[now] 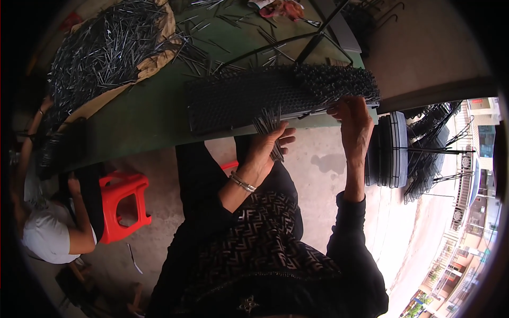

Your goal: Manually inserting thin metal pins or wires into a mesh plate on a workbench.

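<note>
My left hand [259, 156], with a metal bracelet at its wrist, holds a bundle of thin dark rods [269, 120] between thumb and palm, just in front of the table edge. The rods stick out past both sides of the grip. A long black rack with a fine grid of holes [233, 100] lies along the front of the table. Its right part is thickly filled with short dark pins [334, 82]. My right hand [354, 124] is at the rack's front right edge, fingers pinched together. What they hold, if anything, is too small to make out.
A big heap of dark rods [111, 47] lies on brown paper on the green table [132, 119], with loose rods scattered beside it. A black metal frame [313, 45] stands behind the rack. A co-worker [53, 228] sits at left near a red stool [124, 206]. Black wire racks [392, 148] stand at right.
</note>
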The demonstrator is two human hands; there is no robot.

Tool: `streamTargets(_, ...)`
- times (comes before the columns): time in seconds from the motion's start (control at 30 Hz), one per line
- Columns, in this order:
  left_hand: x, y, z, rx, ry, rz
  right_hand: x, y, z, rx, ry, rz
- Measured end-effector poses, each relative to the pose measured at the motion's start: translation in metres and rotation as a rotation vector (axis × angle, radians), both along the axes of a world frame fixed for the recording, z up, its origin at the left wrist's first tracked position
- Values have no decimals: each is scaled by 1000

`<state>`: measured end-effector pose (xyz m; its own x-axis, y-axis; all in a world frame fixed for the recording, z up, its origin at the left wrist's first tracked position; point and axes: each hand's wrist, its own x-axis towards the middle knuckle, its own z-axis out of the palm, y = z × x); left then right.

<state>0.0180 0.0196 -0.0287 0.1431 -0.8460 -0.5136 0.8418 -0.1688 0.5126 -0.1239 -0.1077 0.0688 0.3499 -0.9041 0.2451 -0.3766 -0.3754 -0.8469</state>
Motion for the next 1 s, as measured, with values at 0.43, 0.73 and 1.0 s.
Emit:
streamTargets(0.43, -4, 2, 15, 16, 74, 1, 3, -15, -23, -172, 90, -114)
streamTargets(0.73, -7, 3, 16, -33, 46, -45, -5, -36, -47, -180, 135, -1)
streamTargets(1.0, -6, 5, 27, -20, 31, -42, 6, -29, -45, -422, 289, -136)
